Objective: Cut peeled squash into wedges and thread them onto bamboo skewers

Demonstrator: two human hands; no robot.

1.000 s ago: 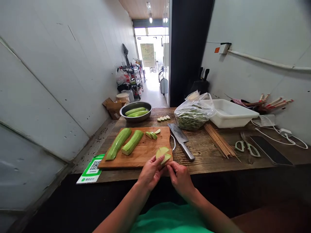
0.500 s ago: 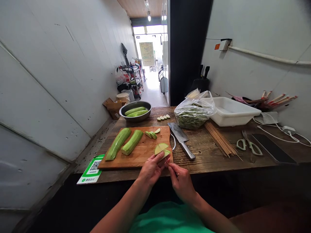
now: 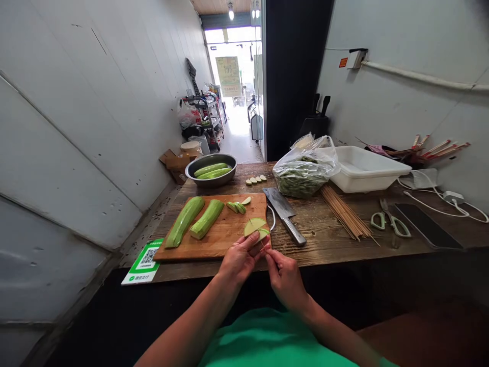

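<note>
Between the thumb and fingers of my left hand (image 3: 241,256) are pale green zucchini slices (image 3: 254,227), held above the right edge of the cutting board. My right hand (image 3: 284,272) pinches a thin wooden skewer (image 3: 263,245) that runs up into the slices, its tip showing past the upper one. On the wooden cutting board (image 3: 217,248) lie a long piece of zucchini (image 3: 186,220), a shorter zucchini piece (image 3: 207,219) and several cut slices (image 3: 236,207). A cleaver (image 3: 284,211) rests on the table just right of the board.
A metal bowl (image 3: 187,176) with zucchini stands behind the board. Skewered slices (image 3: 256,180) lie at the back. To the right are a bag of green vegetables (image 3: 303,173), a white tub (image 3: 370,178), a skewer bundle (image 3: 347,214), scissors (image 3: 391,219) and a phone (image 3: 428,227).
The view has tilted slightly, so the table sits a little higher in the picture. Both hands keep their grips; the slices on the skewer sit slightly closer together.
</note>
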